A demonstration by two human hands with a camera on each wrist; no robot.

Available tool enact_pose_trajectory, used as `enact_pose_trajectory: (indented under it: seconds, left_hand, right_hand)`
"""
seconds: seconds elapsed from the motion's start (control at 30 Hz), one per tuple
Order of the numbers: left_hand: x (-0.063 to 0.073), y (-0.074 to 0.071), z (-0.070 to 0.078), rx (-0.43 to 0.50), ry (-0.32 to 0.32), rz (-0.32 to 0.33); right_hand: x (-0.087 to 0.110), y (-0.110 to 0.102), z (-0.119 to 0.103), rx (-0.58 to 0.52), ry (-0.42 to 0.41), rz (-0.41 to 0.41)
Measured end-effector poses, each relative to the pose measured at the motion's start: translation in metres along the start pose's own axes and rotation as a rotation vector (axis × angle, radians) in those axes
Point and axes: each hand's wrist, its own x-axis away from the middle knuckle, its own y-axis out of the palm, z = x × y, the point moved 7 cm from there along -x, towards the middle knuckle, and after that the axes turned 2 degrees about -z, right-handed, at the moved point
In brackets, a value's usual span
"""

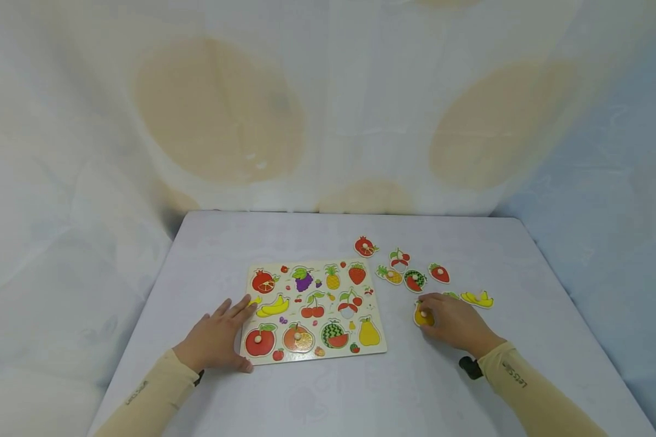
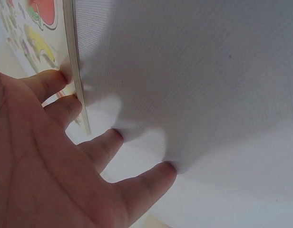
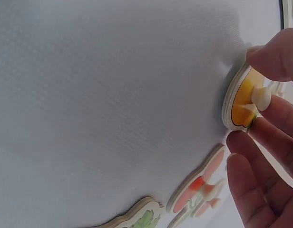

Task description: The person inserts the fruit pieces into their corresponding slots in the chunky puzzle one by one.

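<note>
A wooden fruit puzzle board [image 1: 311,311] lies on the table. Its apple piece [image 1: 260,341] and orange piece [image 1: 298,338] have knobs and sit in their places. My left hand [image 1: 217,337] rests at the board's left edge, fingers spread; in the left wrist view two fingertips touch the edge and two lie on the cloth. To the right of the board, my right hand [image 1: 455,320] pinches a yellow pear piece [image 3: 243,103] with a pale knob [image 3: 261,98], thumb at one edge and fingers around the knob and the other edge.
Loose knobbed pieces lie beyond my right hand: a pomegranate [image 1: 365,247], a lychee [image 1: 399,260], a pineapple [image 1: 390,275], a watermelon [image 1: 415,280], a strawberry [image 1: 439,273] and bananas [image 1: 478,299]. A green-leafed piece [image 1: 451,295] is partly hidden by the hand. Cloth walls stand around the table.
</note>
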Motion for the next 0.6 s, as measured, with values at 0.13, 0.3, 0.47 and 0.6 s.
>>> enact_pose_trajectory:
  seconds: [0.13,0.3,0.47,0.6]
  left_hand:
    - [0.0,0.0,0.0,-0.002,0.001,-0.003]
    - [-0.001,-0.001,0.0,-0.002,0.003,-0.002]
    - [-0.001,-0.001,-0.001,0.007,-0.007,-0.005]
    - [-0.002,0.001,-0.001,0.007,-0.015,-0.012]
  right_hand:
    - [0.001,-0.001,-0.003,0.006,-0.019,0.01]
    - [0.002,-0.004,-0.009,0.0,-0.032,0.012]
    - [0.001,-0.006,-0.013,-0.01,-0.033,-0.001]
    - [0.002,-0.006,-0.016,-0.019,-0.029,-0.014]
